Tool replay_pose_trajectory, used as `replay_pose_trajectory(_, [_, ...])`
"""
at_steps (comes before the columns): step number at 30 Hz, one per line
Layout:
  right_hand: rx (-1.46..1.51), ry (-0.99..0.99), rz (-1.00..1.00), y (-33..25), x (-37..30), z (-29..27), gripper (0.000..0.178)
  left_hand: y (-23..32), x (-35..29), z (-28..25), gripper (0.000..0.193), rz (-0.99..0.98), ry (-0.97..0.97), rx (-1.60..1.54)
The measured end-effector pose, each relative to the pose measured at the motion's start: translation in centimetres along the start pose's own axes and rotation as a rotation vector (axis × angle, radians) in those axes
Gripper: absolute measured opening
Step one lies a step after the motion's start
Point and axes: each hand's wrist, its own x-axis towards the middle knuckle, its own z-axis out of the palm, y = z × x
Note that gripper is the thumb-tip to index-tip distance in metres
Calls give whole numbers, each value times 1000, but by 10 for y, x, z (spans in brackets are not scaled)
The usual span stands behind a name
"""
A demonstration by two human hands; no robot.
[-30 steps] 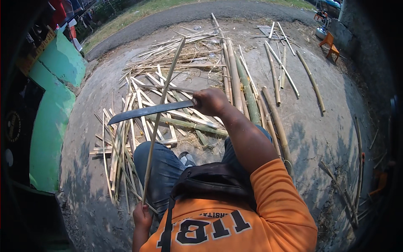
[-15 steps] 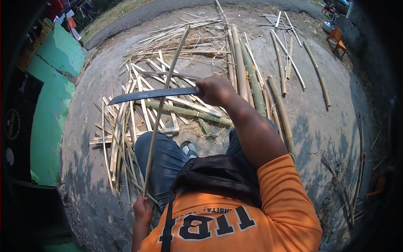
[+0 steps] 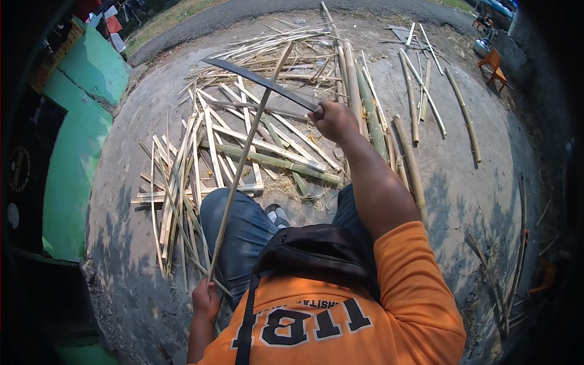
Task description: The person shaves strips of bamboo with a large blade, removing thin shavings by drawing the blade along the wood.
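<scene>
My right hand (image 3: 336, 121) is closed round the handle of a machete (image 3: 267, 84), whose dark blade points away to the far left. The blade crosses a long bamboo strip (image 3: 238, 170) near its upper end, where a thin sliver appears to curl off. Down at the lower left, my left hand (image 3: 205, 297) grips the near end of that strip. The strip slants up past my left knee (image 3: 228, 216). Beyond it lies a loose pile of split bamboo strips (image 3: 182, 164), with a green bamboo piece (image 3: 274, 160) across it.
Long bamboo poles (image 3: 374, 112) lie ahead to the right of the pile, with several thinner ones further right. Thin strips (image 3: 249, 52) are heaped at the back. A green wall (image 3: 76, 158) stands at the left, an orange chair (image 3: 494, 68) at the far right. Sticks (image 3: 490, 274) lie at right.
The machete has moved up and away along the strip, and its tip now points further forward. A sliver now shows apart near the strip's far end. My left hand has barely moved.
</scene>
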Motion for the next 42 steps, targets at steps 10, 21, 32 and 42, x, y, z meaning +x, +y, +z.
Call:
replay_pose_trajectory(10, [-129, -31, -540, -34, -18, 11, 9, 2, 3, 10, 60, 6, 28, -41])
replay_pose_trajectory(21, [44, 62, -325, -16, -14, -19, 28, -7, -3, 14, 61, 8, 49, -42])
replay_pose_trajectory(32, [247, 175, -373, -17, -15, -34, 38, -13, -7, 19, 65, -14, 64, -45])
replay_pose_trajectory(42, [645, 234, -255, -7, -5, -32, 40, -6, -7, 15, 59, 12, 102, -37])
